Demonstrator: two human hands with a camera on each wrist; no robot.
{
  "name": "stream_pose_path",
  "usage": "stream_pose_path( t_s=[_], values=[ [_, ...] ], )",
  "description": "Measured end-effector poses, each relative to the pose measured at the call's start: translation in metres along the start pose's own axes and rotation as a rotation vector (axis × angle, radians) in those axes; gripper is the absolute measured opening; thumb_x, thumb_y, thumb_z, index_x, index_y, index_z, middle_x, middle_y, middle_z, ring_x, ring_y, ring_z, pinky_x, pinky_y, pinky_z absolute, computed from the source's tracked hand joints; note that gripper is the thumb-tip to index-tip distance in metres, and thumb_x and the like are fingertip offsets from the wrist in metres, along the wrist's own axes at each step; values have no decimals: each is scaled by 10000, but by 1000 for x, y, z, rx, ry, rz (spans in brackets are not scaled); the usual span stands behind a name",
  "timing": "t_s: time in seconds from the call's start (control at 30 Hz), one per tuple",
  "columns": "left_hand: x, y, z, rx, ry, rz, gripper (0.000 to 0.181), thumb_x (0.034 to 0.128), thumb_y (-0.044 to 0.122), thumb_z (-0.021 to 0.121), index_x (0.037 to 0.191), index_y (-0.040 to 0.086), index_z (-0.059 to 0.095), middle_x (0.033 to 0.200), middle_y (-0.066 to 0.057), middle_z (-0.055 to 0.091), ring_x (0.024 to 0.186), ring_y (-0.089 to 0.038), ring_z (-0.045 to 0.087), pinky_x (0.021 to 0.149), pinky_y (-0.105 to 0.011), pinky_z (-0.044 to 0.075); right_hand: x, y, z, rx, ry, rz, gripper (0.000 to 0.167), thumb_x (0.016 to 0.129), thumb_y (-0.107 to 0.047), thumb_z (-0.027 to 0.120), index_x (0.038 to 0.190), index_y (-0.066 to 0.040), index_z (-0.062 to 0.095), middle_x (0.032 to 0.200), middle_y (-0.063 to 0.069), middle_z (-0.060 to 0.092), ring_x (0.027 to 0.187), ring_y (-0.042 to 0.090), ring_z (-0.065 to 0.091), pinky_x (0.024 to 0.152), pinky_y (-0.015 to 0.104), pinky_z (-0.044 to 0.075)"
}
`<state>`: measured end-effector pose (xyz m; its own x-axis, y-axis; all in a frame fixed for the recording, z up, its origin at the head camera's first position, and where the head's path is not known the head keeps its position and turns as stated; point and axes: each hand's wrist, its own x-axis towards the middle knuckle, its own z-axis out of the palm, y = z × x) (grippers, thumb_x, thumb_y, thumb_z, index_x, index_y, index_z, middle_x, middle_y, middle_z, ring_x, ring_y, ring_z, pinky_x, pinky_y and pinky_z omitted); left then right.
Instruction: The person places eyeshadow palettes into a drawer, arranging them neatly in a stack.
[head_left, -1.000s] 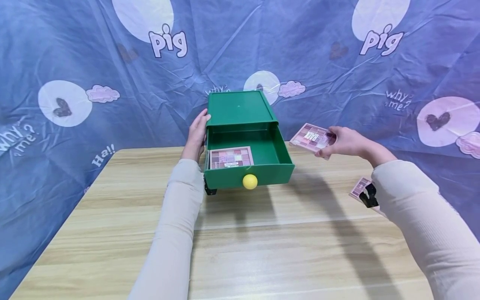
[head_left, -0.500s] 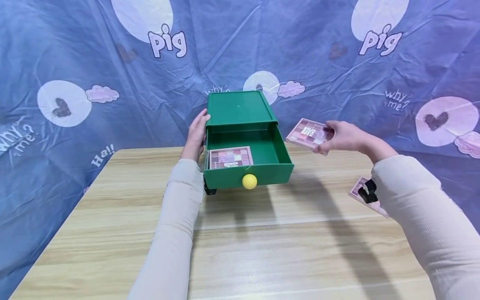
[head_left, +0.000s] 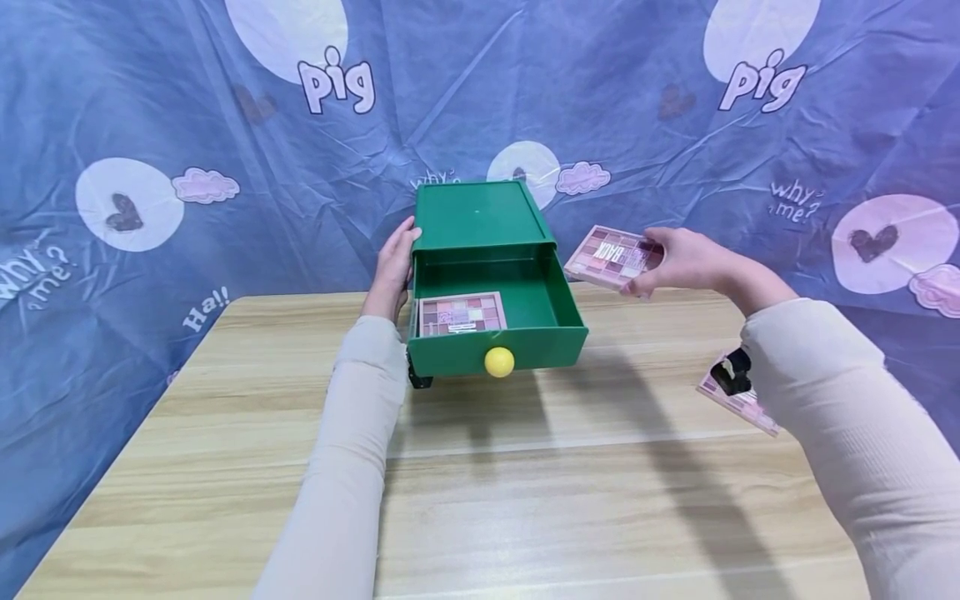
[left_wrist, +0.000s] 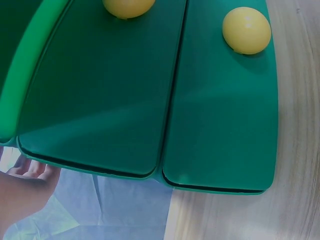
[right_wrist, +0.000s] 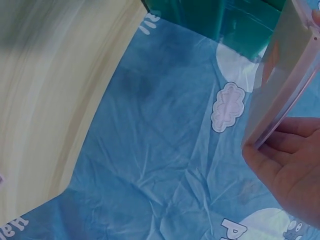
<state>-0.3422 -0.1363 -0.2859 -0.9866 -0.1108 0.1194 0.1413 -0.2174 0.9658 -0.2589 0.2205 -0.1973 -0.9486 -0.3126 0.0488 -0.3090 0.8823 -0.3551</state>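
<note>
The left hand (head_left: pixel 392 265) rests, fingers fairly straight, against the left side of the green drawer cabinet (head_left: pixel 480 218). I see one eyeshadow palette (head_left: pixel 461 314) in the cabinet's pulled-out drawer (head_left: pixel 442 357), a second palette (head_left: pixel 609 253) just right of the cabinet, held up, pinched by the right hand (head_left: pixel 688 260), and a third palette (head_left: pixel 742 407) farther right on the table (head_left: pixel 585 508).

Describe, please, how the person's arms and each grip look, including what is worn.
The left sleeve and the right sleeve are long, off-white and cuffed; the right one shows fine ribbing. The left grip and the right grip are ungloved human hands. A small black fitting shows beside the right cuff and a black part near the left cuff. No cables show.
</note>
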Motion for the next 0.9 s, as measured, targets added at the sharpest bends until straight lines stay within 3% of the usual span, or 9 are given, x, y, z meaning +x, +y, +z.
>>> stream_pose_path(
  t_s=[0.3, 0.63, 0.9],
  values=[
    [0, 0, 0, -4, 10, -6, 465, 827, 282, 524, 1282, 249, 434, 1297, 54, 367, 1107, -106, 361, 904, -296, 302, -2, -7, -11, 11, -28, 17, 920, 634, -329, 728, 1288, 109, 253, 1043, 215, 473, 883, 285, 424, 780, 422, 328],
    [-1, 2, 0, -6, 6, 0, 487, 829, 281, 521, 1301, 228, 412, 1305, 58, 357, 1126, -100, 334, 929, -329, 273, 3, -18, -14, 27, -39, 27, 971, 656, -393, 710, 1330, 78, 194, 1141, 223, 421, 939, 292, 390, 801, 435, 315],
    [0, 0, 0, 1, -2, -2, 495, 827, 288, 520, 1305, 229, 406, 1309, 60, 351, 1138, -94, 322, 935, -319, 266, 7, -28, -10, 74, -40, -12, 938, 651, -351, 722, 1326, 62, 219, 1094, 191, 453, 920, 265, 408, 784, 404, 321]
  ],
)
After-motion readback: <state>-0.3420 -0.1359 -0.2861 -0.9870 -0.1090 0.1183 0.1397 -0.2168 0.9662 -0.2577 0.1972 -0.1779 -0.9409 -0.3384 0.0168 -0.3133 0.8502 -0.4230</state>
